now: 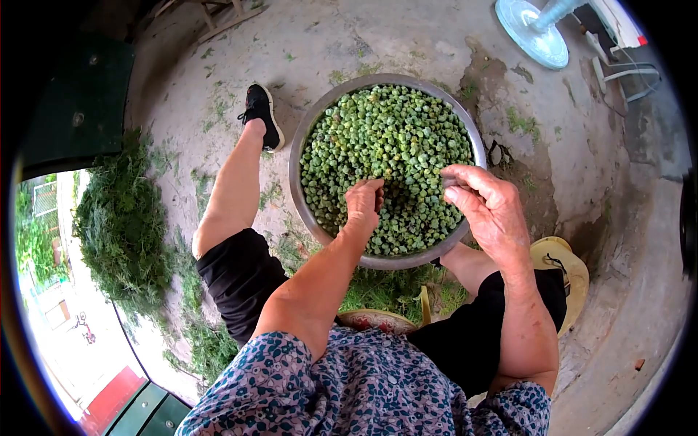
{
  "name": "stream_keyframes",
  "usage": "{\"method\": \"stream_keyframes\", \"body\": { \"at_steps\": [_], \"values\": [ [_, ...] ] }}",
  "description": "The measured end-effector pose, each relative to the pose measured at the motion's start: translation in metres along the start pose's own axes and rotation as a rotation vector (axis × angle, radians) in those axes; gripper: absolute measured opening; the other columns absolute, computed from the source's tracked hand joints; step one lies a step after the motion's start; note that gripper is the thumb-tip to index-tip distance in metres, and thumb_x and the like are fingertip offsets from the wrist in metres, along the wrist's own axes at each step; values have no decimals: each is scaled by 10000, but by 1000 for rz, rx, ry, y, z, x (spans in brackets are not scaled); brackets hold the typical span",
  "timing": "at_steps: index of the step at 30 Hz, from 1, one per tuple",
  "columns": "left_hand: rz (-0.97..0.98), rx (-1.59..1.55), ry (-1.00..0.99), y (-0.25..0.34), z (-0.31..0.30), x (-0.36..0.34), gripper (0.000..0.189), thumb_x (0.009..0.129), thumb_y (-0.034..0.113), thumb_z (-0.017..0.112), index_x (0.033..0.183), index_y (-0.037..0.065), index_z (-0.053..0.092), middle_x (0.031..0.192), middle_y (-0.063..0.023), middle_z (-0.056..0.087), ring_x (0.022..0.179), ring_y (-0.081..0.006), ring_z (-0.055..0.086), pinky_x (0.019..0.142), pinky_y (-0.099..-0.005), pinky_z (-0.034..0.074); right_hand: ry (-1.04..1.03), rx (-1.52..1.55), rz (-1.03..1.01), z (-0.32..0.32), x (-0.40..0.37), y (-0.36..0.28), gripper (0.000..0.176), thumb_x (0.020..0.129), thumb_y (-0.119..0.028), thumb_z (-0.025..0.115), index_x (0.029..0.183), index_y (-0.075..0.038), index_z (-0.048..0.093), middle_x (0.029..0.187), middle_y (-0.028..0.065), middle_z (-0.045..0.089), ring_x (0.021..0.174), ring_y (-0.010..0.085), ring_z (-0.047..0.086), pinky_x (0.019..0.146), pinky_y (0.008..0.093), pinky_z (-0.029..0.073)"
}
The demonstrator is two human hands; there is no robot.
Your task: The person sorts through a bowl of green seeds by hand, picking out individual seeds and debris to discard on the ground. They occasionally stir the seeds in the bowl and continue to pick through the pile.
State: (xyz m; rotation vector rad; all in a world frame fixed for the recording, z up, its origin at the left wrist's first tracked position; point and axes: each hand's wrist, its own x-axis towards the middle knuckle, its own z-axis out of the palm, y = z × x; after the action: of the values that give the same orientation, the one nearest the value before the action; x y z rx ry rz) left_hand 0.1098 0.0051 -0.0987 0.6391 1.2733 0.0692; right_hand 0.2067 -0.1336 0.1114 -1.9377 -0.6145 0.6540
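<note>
A wide metal basin [297, 182] stands on the ground between the person's legs, filled with small round green cones or fruits [392, 131]. My left hand [365, 200] is over the near middle of the basin, fingers curled down at the green pieces beside a darker hollow; what its fingertips hold, if anything, is hidden. Above the basin's right side is my right hand [476, 195], raised, with thumb and forefinger bent towards each other. Whether something small sits between those fingertips I cannot make out.
A heap of green sprigs [123, 225] lies on the left, with more scattered around the legs. A yellow hat [571, 272] is by the right knee. A pale blue round stand base [534, 33] is at the upper right. Dark green panels [80, 102] are at the upper left.
</note>
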Motion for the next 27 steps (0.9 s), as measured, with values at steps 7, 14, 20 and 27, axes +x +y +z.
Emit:
{"method": "stream_keyframes", "body": {
  "at_steps": [7, 14, 20, 27],
  "values": [
    [24, -66, -206, -4, -9, -14, 87, 751, 105, 618, 697, 67, 562, 604, -12, 538, 501, -119, 479, 455, -256, 379, -10, 13, -2, 2, 1, 7, 205, 788, -13, 609, 993, -8, 606, 860, 113, 642, 754, 164, 615, 675, 269, 491],
    [42, -128, -539, 23, -26, -71, 70, 762, 98, 581, 793, 53, 538, 824, -46, 553, 841, -198, 543, 815, -356, 439, -160, -164, -39, 23, -1, 22, 227, 771, -8, 600, 998, -11, 603, 908, 138, 620, 739, 242, 623, 661, 304, 488],
    [95, -96, -610, 37, -37, -102, 88, 738, 31, 569, 669, 53, 518, 734, -33, 505, 797, -189, 529, 857, -418, 439, -327, -100, -131, 49, -2, 40, 348, 776, 72, 529, 1098, -50, 577, 1092, 107, 555, 994, 255, 552, 857, 317, 456],
    [110, 83, -615, 41, -51, -127, 96, 754, 20, 565, 669, 30, 524, 724, -36, 526, 740, -189, 551, 806, -358, 463, -397, -121, 32, 60, -7, 32, 243, 754, 39, 578, 984, -29, 620, 906, 140, 603, 789, 256, 597, 697, 338, 478]
  ]
}}
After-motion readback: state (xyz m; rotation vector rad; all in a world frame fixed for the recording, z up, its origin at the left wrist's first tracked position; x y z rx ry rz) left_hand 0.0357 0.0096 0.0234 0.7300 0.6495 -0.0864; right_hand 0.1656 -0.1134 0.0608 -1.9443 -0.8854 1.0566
